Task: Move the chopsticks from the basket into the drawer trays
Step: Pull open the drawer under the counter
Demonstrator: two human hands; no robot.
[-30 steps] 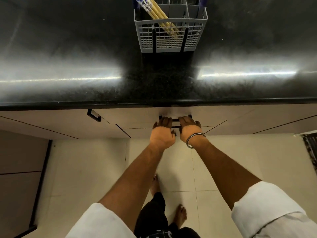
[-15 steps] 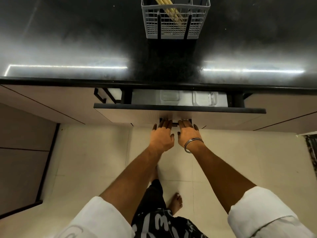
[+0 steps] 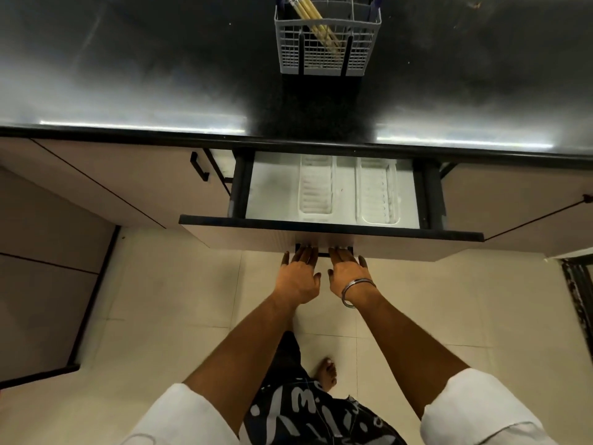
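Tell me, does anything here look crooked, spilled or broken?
Nothing stands out. The chopsticks lean at a slant in the basket, and the two trays in the open drawer lie straight and empty.

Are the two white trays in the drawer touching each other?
Apart. The head view shows bare drawer floor between the left tray and the right tray.
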